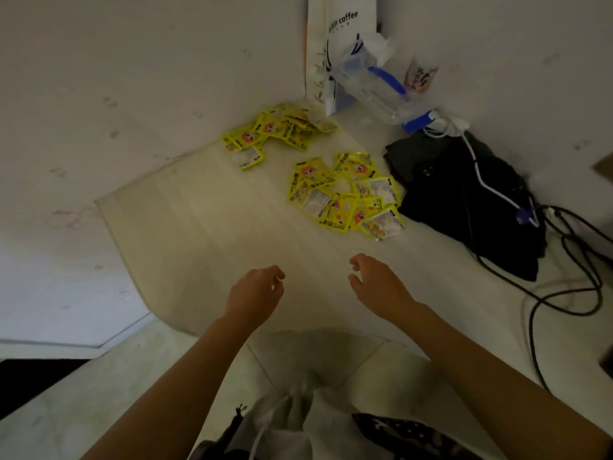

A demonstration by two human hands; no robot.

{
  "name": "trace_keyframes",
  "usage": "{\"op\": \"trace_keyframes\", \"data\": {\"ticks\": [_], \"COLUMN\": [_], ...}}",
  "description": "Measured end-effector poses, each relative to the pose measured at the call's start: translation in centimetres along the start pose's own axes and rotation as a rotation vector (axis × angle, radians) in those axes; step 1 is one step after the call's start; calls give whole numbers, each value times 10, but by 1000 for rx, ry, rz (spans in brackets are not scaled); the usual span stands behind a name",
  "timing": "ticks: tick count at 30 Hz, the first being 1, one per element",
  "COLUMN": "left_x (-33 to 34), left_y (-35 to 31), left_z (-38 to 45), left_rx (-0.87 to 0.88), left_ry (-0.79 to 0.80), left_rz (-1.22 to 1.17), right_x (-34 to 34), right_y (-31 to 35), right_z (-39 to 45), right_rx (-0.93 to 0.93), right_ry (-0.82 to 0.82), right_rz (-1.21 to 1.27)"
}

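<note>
Head: left hand [257, 290], right hand [374, 281] relaxed, empty; packets [345, 194] beyond.

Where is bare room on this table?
Bare: the table from the left hand and right hand to the near sachet pile, and leftward to its edge. Crowded: far corner by the paper bag; right side with black bag and cables.

Views: 1. Head camera, wide-angle, worn on the person. Faces forward and steeply down onto a pale table [205, 234] set against a wall [99, 94]. Range: near; left hand [255, 290] and right hand [378, 280] reach in from the bottom edge to lower centre. Yellow packets [315, 174] lie farther off, upper centre. Straight edges bow toward the frame borders.
</note>
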State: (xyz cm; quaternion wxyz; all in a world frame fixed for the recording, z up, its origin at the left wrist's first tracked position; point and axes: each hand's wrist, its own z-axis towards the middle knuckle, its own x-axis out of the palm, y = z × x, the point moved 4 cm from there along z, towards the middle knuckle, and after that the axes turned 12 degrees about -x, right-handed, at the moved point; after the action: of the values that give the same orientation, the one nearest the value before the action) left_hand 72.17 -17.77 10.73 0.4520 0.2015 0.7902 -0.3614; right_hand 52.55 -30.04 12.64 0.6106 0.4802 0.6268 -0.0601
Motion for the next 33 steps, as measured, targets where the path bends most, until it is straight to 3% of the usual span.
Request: {"op": "trace_keyframes", "data": {"ticks": [9, 16, 23, 28, 33], "left_x": [-15, -18, 3, 22, 23], "left_y": [-31, -71, -125, -138, -128], "left_z": [103, 172, 220, 230, 231], "left_rx": [159, 380, 572, 621, 724], "left_ry": [120, 209, 113, 112, 7], "left_rz": [110, 282, 454, 680, 609], "right_x": [-17, -38, -48, -39, -39], "right_y": [-38, -71, -104, -128, -131], "right_z": [72, 112, 132, 140, 142], "right_rx": [137, 168, 111, -50, -110], "right_ry": [-9, 12, 109, 116, 52], "right_rz": [0, -241, -322, -283, -324]}}
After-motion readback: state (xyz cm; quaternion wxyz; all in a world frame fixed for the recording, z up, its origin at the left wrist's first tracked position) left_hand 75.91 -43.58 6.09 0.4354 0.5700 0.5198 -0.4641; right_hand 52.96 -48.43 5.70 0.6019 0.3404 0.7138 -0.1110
